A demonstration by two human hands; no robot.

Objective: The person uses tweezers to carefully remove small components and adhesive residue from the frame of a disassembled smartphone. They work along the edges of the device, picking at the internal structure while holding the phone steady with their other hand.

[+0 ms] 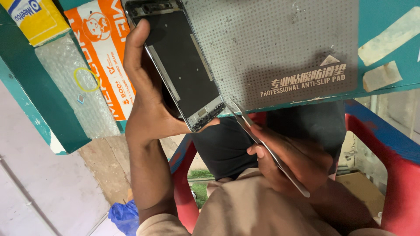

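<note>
Two hands share the work. The left hand [146, 94] is closed around an opened phone frame [181, 65], fingers along one long edge and the thumb pad under its lower corner, holding it tilted over the near edge of the desk [385, 17]. The right hand [291, 159] pinches a pair of metal tweezers [262, 146], whose tips sit just beside the frame's lower corner. The frame looks light, thin and rigid, with bare parts inside that seem fragile, so its rim is likely the safest place to take hold. Beyond the frame lies a grey dotted anti-slip pad [284, 39] on the desk. Toward the desk's left corner are an orange box [103, 48], bubble wrap [72, 78] and a yellow rubber band [86, 79].
</note>
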